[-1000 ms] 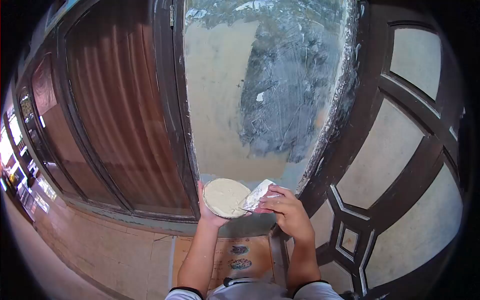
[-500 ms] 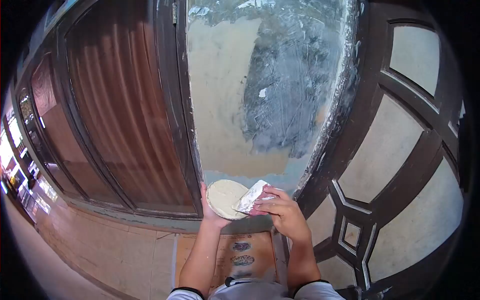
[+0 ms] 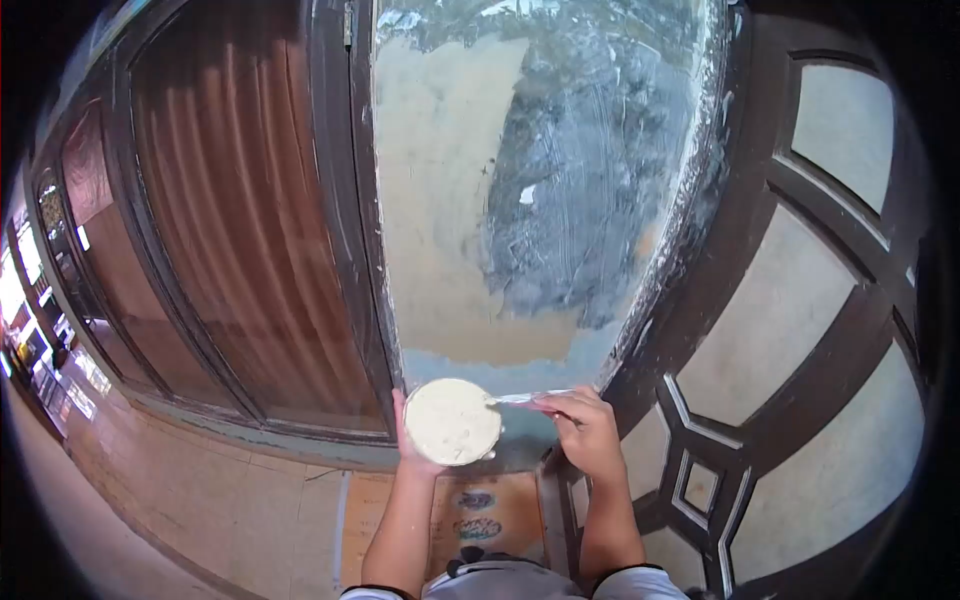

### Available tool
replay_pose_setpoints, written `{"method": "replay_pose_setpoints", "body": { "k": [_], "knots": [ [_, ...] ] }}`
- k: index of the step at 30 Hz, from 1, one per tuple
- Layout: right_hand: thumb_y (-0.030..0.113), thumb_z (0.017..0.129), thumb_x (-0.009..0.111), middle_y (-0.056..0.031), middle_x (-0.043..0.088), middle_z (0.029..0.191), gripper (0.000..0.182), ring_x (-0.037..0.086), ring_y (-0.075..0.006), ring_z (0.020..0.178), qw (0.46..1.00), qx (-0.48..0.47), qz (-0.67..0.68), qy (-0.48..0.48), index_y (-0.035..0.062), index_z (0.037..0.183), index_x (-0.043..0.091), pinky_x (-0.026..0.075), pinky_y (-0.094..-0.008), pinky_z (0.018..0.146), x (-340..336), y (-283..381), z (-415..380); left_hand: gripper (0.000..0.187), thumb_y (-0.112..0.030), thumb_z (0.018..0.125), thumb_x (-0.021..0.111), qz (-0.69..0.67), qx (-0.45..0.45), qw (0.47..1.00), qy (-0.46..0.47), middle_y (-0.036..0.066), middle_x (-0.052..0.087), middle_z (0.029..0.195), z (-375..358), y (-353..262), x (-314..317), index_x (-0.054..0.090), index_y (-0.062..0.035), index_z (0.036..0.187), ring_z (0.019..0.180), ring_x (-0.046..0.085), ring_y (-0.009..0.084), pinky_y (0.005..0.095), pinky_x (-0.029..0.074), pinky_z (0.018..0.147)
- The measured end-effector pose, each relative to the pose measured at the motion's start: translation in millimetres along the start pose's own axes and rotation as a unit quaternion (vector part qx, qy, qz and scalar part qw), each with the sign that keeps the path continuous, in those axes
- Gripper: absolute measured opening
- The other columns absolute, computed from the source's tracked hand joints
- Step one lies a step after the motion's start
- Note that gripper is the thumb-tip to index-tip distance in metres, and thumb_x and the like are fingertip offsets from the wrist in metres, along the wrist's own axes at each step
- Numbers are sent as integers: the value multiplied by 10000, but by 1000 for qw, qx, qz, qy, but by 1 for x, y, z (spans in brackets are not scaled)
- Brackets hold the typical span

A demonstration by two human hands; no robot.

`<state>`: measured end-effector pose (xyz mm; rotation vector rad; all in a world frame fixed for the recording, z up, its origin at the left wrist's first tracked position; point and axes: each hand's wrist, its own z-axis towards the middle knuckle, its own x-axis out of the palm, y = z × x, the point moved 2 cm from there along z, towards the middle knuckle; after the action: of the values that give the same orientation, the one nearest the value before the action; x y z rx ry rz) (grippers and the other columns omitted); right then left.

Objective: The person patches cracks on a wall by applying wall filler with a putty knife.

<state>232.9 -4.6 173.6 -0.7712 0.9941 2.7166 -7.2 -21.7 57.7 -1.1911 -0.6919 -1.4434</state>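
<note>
My left hand grips a round container of cream-coloured putty from its left side and underneath. Its surface faces up toward me, and small lumps cling to the lower right rim. In my right hand is a putty scraper, pinched at its reddish end and turned nearly edge-on. The white-smeared blade points left, with its tip at the container's right rim. Beyond both hands stands a wall panel, coated in smooth beige on the left and bottom, with patchy grey-blue on the right.
A dark-framed window with a brown curtain behind it is on the left. To the right, a dark wooden door with pale panels stands at an angle. Printed cardboard lies on the tiled floor below me.
The scraper has turned from showing its broad face to nearly edge-on, its blade moving from over the putty to the rim. The container has tipped more toward me and shifted slightly left.
</note>
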Motion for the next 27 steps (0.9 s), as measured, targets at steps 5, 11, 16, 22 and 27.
{"method": "replay_pose_setpoints", "body": {
  "k": [5,11,16,22,27],
  "knots": [
    [-83,823,638,-133,754,986,289,677,-300,905,991,77,-51,-94,31,1058,759,531,-363,829,3,-77,8,1114,-927,803,399,-23,56,998,-14,333,397,1529,-12,-10,-30,368,-113,1563,1273,417,699,858,429,857],
    [7,933,645,-196,750,1042,197,745,-278,931,990,122,27,-70,1,1110,733,549,-357,836,63,-180,17,1142,-941,786,407,24,146,988,-44,330,390,1533,-23,-38,-34,376,-96,1554,1271,401,711,861,437,835],
    [84,937,661,-190,739,1054,204,706,-394,981,993,103,-34,-52,47,1123,736,546,-415,850,78,-190,56,1128,-953,780,394,-18,228,971,-66,301,424,1527,-43,-43,-19,399,-124,1545,1274,441,675,873,431,824],
    [20,857,637,-108,734,1100,303,660,-383,1026,991,57,-106,-58,108,1134,724,538,-483,856,95,-216,85,1081,-911,830,373,108,311,937,-119,289,453,1509,-64,-60,-41,404,-94,1537,1234,508,637,848,472,784],
    [24,850,636,-104,731,1119,314,656,-373,1049,986,92,-124,-65,108,1140,723,534,-496,875,97,-216,102,1085,-920,824,366,101,317,934,-131,281,451,1514,-60,-61,-45,412,-101,1534,1241,497,642,877,443,774]
  ]
}}
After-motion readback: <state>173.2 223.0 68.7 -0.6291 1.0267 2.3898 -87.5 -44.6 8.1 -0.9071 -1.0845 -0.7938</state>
